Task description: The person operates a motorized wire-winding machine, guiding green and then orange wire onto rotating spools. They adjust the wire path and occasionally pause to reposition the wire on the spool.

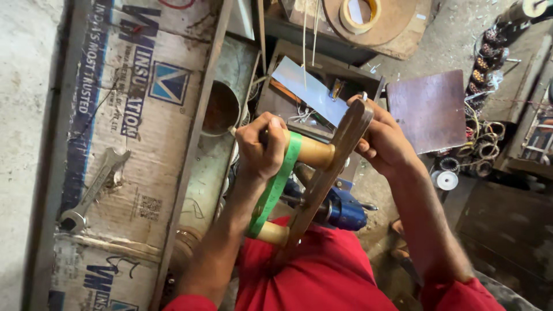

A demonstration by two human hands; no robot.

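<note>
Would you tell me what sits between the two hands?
In the head view, a wooden peg on a wooden bar, with green tape beside the left hand; the right hand grips the bar.

— How do the arms sit?
— Both forearms reach up from red sleeves, elbows bent, wrists close together.
— And the hands?
— The left hand (262,144) makes a tight fist, knuckles up; the right hand (383,138) has its fingers (364,151) curled closed, thumb side toward the left.
</note>
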